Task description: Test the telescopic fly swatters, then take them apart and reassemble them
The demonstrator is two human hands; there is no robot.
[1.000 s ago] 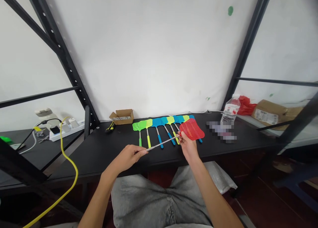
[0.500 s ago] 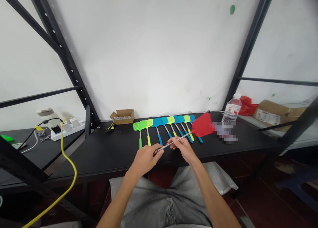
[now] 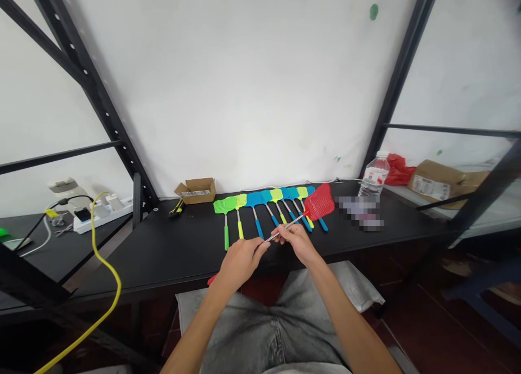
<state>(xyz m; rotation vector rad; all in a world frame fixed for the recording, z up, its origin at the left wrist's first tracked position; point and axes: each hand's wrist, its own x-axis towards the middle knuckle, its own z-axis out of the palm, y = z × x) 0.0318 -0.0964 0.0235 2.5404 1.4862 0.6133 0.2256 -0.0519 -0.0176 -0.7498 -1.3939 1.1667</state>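
Note:
A red fly swatter (image 3: 319, 203) is held at a slant over the front of the table, its mesh head up to the right. My left hand (image 3: 243, 259) is closed round the lower part of its metal rod, and a bit of red handle shows beyond the wrist. Higher on the rod, my right hand (image 3: 296, 240) pinches it between thumb and fingers. Behind my hands several green, yellow and blue swatters lie in a row, among them a green swatter (image 3: 225, 207) at the left end and a blue swatter (image 3: 255, 199).
On the black table (image 3: 163, 254) stand a small cardboard box (image 3: 199, 191) and a yellow-black cutter (image 3: 176, 207). To the right are a water bottle (image 3: 373, 176), a blurred patch, a red bag (image 3: 399, 170) and a brown carton (image 3: 433, 184). A yellow cable (image 3: 106, 262) hangs at left.
The red swatter's head has shifted left and slightly up, and its rod is shorter between my hands and head. Red handle now shows past my left wrist. The view has turned slightly.

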